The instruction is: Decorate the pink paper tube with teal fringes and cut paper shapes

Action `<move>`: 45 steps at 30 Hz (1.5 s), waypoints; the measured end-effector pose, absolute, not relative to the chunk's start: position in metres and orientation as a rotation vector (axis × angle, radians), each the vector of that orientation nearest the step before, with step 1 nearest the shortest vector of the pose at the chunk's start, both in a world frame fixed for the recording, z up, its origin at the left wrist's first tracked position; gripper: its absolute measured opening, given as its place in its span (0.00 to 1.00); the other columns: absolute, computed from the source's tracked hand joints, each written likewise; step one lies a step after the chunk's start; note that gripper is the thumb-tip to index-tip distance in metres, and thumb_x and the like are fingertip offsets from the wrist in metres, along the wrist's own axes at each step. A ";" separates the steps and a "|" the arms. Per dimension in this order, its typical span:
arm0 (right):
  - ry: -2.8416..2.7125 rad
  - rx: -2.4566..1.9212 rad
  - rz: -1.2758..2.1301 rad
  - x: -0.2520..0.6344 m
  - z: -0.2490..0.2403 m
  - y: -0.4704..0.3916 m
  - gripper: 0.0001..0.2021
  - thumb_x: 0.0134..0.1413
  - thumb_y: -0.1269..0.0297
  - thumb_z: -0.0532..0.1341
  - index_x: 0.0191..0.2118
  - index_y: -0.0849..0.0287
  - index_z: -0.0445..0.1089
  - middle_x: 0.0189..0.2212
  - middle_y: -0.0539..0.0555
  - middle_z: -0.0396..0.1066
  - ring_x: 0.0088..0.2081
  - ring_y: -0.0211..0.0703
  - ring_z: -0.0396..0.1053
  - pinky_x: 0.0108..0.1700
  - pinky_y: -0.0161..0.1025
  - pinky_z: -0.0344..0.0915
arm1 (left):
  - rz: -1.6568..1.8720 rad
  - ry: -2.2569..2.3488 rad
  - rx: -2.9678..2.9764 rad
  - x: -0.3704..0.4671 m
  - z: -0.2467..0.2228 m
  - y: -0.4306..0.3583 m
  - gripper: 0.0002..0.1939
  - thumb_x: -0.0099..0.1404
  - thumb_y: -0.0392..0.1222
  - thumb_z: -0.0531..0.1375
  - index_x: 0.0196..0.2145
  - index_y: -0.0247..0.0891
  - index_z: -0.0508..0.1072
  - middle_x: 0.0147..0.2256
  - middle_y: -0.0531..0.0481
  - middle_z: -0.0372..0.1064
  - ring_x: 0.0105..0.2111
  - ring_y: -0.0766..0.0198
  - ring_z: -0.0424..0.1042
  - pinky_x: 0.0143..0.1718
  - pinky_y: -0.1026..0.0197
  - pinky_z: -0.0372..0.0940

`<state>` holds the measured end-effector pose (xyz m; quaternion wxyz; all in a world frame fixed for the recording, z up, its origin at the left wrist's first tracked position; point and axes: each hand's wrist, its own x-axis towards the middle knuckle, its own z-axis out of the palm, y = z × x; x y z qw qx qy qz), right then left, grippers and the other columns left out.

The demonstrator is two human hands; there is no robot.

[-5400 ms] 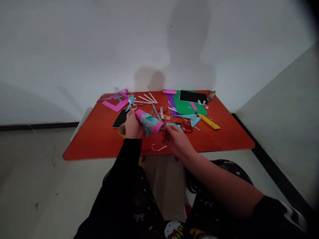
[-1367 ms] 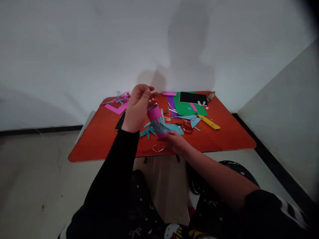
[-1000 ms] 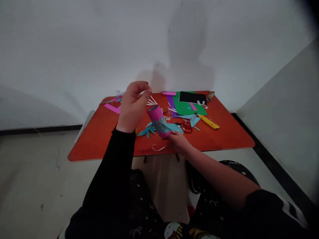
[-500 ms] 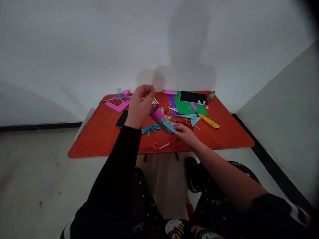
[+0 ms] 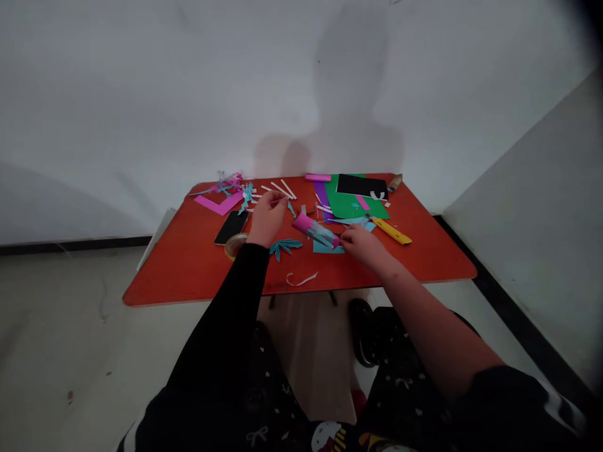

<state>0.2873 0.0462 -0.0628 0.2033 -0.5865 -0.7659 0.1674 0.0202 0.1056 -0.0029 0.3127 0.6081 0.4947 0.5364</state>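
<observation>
A pink paper tube (image 5: 305,225), with light blue cut paper around its far part, tilts above the table. My right hand (image 5: 362,243) grips its right end, fingers closed. To the left of the tube, my left hand (image 5: 268,218) is raised with thumb and fingertips pinched together; whatever lies between them is too small to make out. A folded blue paper piece (image 5: 285,247) lies below, near my left wrist. Under the tube's right end sits a light blue paper piece (image 5: 326,248). A roll of tape (image 5: 232,245) is partly covered by my left wrist.
On the red table (image 5: 179,270) are a phone (image 5: 230,227), a yellow utility knife (image 5: 392,231), green paper (image 5: 346,204), a black sheet (image 5: 360,185), pink paper (image 5: 221,204), white sticks (image 5: 282,187) and a curled white strip (image 5: 301,280). A wall (image 5: 188,94) stands behind.
My left hand has come down from above the tube toward the table, still pinched. The tube has tipped flatter in my right hand. The tape roll and white sticks now show more.
</observation>
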 end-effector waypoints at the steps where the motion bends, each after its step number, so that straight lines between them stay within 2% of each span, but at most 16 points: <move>1: -2.156 -1.648 0.458 0.287 -0.063 0.046 0.11 0.58 0.69 0.60 0.33 0.59 0.81 0.35 0.58 0.71 0.42 0.47 0.67 0.46 0.39 0.63 | 1.403 1.320 1.609 0.020 -0.004 0.105 0.01 0.63 0.38 0.60 0.33 0.39 0.72 0.33 0.48 0.73 0.33 0.61 0.71 0.44 0.54 0.67; 9: -2.244 -1.680 0.430 0.287 -0.063 0.042 0.12 0.62 0.69 0.59 0.38 0.58 0.82 0.39 0.59 0.71 0.45 0.47 0.68 0.45 0.38 0.62 | 1.420 1.349 1.736 0.012 -0.008 0.103 0.02 0.62 0.40 0.62 0.32 0.40 0.73 0.34 0.47 0.74 0.37 0.57 0.73 0.47 0.52 0.66; 18: -2.275 -1.694 0.400 0.282 -0.064 0.041 0.12 0.62 0.69 0.58 0.37 0.58 0.82 0.38 0.59 0.72 0.44 0.47 0.68 0.43 0.37 0.61 | 1.372 1.369 1.750 0.012 -0.011 0.100 0.03 0.63 0.39 0.61 0.35 0.38 0.73 0.37 0.45 0.73 0.40 0.56 0.73 0.51 0.50 0.66; 24: -2.161 -1.826 0.313 0.291 -0.046 0.042 0.12 0.63 0.65 0.58 0.34 0.60 0.80 0.39 0.61 0.71 0.40 0.47 0.68 0.42 0.40 0.62 | 1.310 1.300 1.921 0.027 -0.020 0.094 0.13 0.65 0.34 0.57 0.47 0.37 0.73 0.51 0.39 0.72 0.52 0.55 0.71 0.59 0.47 0.63; 28: -2.005 -1.817 0.257 0.303 -0.022 0.039 0.13 0.64 0.62 0.57 0.38 0.60 0.79 0.41 0.61 0.71 0.41 0.49 0.69 0.43 0.43 0.62 | 1.142 1.174 2.196 0.041 -0.013 0.081 0.12 0.65 0.32 0.56 0.44 0.38 0.76 0.51 0.40 0.74 0.57 0.53 0.69 0.64 0.46 0.60; 32: -1.880 -1.580 0.311 0.303 0.003 0.032 0.12 0.63 0.59 0.59 0.34 0.59 0.77 0.38 0.58 0.71 0.42 0.48 0.68 0.47 0.43 0.63 | 1.058 1.085 2.227 0.054 -0.003 0.065 0.12 0.68 0.36 0.57 0.48 0.39 0.76 0.53 0.40 0.75 0.57 0.53 0.71 0.63 0.45 0.61; 37: -1.932 -1.347 0.555 0.285 0.031 0.019 0.12 0.63 0.58 0.59 0.32 0.57 0.75 0.36 0.53 0.69 0.40 0.44 0.68 0.44 0.41 0.63 | 1.048 0.871 2.119 0.071 0.011 0.045 0.21 0.69 0.46 0.60 0.58 0.40 0.70 0.59 0.39 0.70 0.60 0.52 0.69 0.62 0.48 0.62; 38: -1.948 -1.305 0.592 0.282 0.036 0.016 0.12 0.63 0.58 0.59 0.31 0.57 0.74 0.35 0.53 0.69 0.39 0.44 0.68 0.44 0.41 0.63 | 1.018 0.817 2.073 0.074 0.014 0.042 0.22 0.69 0.47 0.61 0.58 0.40 0.69 0.58 0.39 0.72 0.58 0.53 0.71 0.60 0.49 0.64; 40: -1.966 -1.252 0.655 0.276 0.045 0.012 0.13 0.63 0.58 0.59 0.30 0.57 0.72 0.33 0.52 0.67 0.38 0.43 0.67 0.42 0.41 0.63 | 0.947 0.757 1.959 0.077 0.018 0.036 0.21 0.68 0.47 0.61 0.56 0.38 0.69 0.47 0.41 0.76 0.46 0.56 0.76 0.49 0.54 0.69; 42: -1.946 -1.232 0.748 0.273 0.050 0.009 0.13 0.64 0.56 0.59 0.30 0.57 0.71 0.32 0.51 0.66 0.34 0.41 0.66 0.37 0.40 0.62 | 0.902 0.773 1.885 0.074 0.023 0.031 0.15 0.70 0.47 0.59 0.50 0.37 0.71 0.36 0.47 0.74 0.34 0.62 0.73 0.38 0.59 0.68; 45: -1.824 -1.228 0.911 0.271 0.052 0.005 0.12 0.63 0.54 0.60 0.32 0.56 0.71 0.32 0.49 0.66 0.28 0.38 0.63 0.30 0.38 0.60 | 0.882 0.875 1.923 0.057 0.032 0.027 0.11 0.70 0.48 0.59 0.40 0.37 0.73 0.32 0.52 0.70 0.30 0.66 0.68 0.34 0.63 0.64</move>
